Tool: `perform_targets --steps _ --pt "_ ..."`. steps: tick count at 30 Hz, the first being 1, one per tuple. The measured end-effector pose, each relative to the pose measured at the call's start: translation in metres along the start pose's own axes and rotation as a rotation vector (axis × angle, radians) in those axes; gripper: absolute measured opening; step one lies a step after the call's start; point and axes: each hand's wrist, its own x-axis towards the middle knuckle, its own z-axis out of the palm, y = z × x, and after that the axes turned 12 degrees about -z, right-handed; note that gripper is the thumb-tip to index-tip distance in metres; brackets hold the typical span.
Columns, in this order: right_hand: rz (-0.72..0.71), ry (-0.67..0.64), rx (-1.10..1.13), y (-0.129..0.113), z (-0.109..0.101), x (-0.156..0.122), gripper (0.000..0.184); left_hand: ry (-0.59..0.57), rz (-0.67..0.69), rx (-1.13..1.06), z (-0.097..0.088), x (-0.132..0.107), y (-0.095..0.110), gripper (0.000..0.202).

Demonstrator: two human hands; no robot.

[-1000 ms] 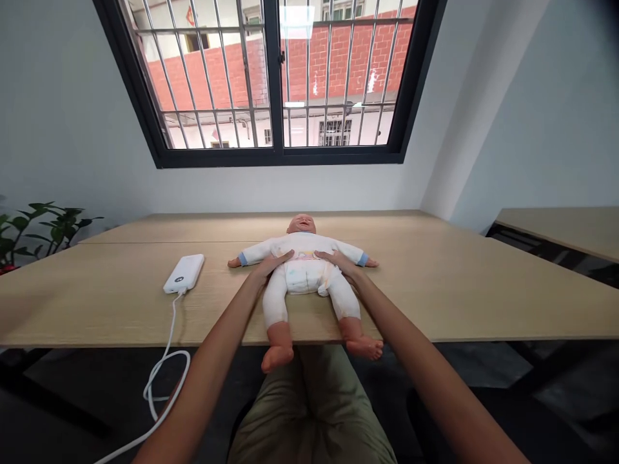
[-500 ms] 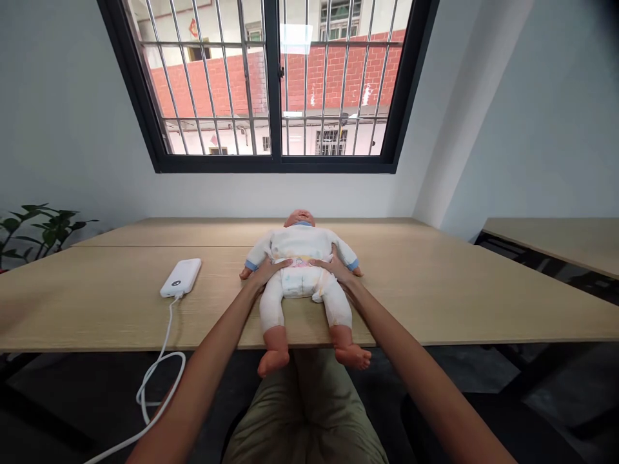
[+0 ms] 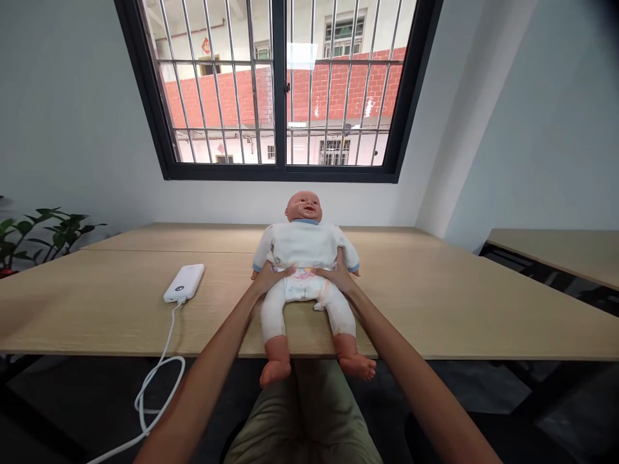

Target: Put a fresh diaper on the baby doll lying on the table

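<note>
A baby doll (image 3: pixel 304 245) in a white long-sleeved top with blue cuffs and collar faces me at the near side of the table. Its upper body is raised off the tabletop and its head is up. A white diaper (image 3: pixel 304 290) with a coloured waistband covers its hips, and its bare feet hang past the table's front edge. My left hand (image 3: pixel 271 277) grips the doll's waist on the left, thumb across the front. On the other side my right hand (image 3: pixel 339 276) holds the waist likewise. The fingers behind the doll are hidden.
On the wooden table (image 3: pixel 435 296), left of the doll, lies a white power bank (image 3: pixel 184 282). Its white cable (image 3: pixel 169 335) loops down over the front edge. A plant (image 3: pixel 53 232) stands at the far left, and a barred window (image 3: pixel 280 90) is ahead.
The doll's upper body has tilted up from lying back, so its head now shows upright. Both hands stay on its waist. The camera view has shifted slightly.
</note>
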Motion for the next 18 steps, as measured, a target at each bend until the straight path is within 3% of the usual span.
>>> perform_targets --steps 3,6,9,12,15,18 --pt "-0.087 0.017 -0.014 -0.01 0.001 0.0 0.103 0.017 0.006 0.006 0.003 -0.007 0.007 0.072" --pt "-0.11 0.03 0.03 -0.028 0.003 0.001 0.108 0.096 0.032 0.034 0.006 -0.022 0.025 0.065" --pt "-0.095 0.045 0.148 -0.058 0.002 -0.01 0.114 0.16 0.035 0.037 0.01 -0.05 0.048 0.062" --pt "0.01 0.083 0.381 -0.083 -0.002 -0.039 0.12 0.172 0.046 0.016 0.012 -0.09 0.059 0.067" --pt "0.143 0.144 0.551 -0.09 -0.01 -0.076 0.103 0.155 0.076 0.054 0.013 -0.138 0.048 0.072" --pt "0.2 0.168 0.499 -0.081 -0.018 -0.112 0.091 0.029 0.234 0.125 0.013 -0.184 0.022 0.07"
